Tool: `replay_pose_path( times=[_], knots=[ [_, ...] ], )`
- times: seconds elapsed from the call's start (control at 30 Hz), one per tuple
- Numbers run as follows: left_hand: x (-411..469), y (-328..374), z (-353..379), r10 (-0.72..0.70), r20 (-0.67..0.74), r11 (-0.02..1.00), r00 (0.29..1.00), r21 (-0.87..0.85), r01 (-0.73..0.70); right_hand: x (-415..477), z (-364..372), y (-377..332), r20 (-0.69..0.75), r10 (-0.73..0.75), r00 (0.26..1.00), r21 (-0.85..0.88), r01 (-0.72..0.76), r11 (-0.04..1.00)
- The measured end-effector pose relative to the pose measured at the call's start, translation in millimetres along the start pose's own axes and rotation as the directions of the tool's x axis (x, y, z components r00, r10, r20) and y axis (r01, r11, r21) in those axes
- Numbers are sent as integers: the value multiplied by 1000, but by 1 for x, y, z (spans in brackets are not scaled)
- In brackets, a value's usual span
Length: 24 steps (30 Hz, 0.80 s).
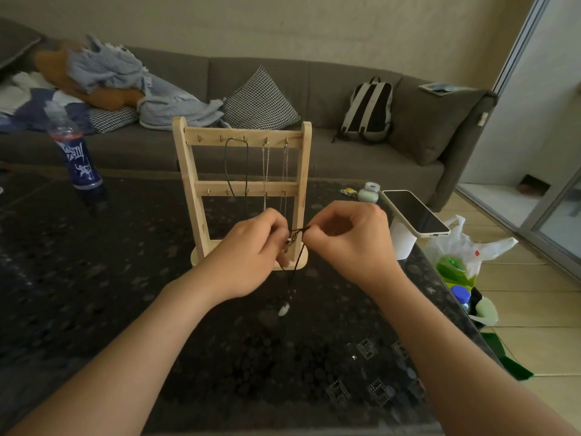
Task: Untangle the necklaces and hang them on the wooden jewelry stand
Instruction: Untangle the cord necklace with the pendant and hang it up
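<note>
Near the front of the wooden jewelry stand (242,196), the left hand (251,247) and right hand (349,240) each pinched the dark cord necklace (297,236) with curled fingers. Its pale pendant (284,309) hung over the worktop (94,294). Three necklaces hung on the stand's upper hooks.

Dark speckled worktop (94,278). At its far left, upright plastic bottle (82,165) with blue label. Near the right edge, phone (415,212) tilted on a white holder (401,242), small pale green jar (368,192) just beside. On the floor to the right, white plastic bag (468,247) with green packaging inside. Behind, grey sofa (330,89) bearing black-and-white backpack (367,111), houndstooth cushion (261,99) and rumpled heap of blue cloth (125,77).
</note>
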State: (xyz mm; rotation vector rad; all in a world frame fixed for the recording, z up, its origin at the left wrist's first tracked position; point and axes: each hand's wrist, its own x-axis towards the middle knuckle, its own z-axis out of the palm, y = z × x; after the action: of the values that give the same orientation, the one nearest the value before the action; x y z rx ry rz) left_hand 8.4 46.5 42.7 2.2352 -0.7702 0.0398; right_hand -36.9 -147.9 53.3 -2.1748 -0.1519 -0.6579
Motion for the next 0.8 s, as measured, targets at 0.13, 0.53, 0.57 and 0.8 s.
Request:
replay_pose_path(
  times=[0.13, 0.53, 0.57, 0.8],
  knots=[
    [3, -3, 0, -5, -121, 986, 993, -168, -15, 2, -4, 0, 149, 171, 974, 258, -205, 944],
    [2, 2, -3, 103, -248, 973, 963, -174, -149, 2, 3, -3, 108, 163, 981, 285, -188, 940],
    [2, 1, -4, 92, -243, 976, 966, -170, -135, 1, 3, -1, 91, 112, 990, 223, -130, 966],
    [3, -5, -7, 74, -188, 991, 979, -100, -94, 0, 2, 7, 146, -139, 979, -104, 155, 982]
  ],
)
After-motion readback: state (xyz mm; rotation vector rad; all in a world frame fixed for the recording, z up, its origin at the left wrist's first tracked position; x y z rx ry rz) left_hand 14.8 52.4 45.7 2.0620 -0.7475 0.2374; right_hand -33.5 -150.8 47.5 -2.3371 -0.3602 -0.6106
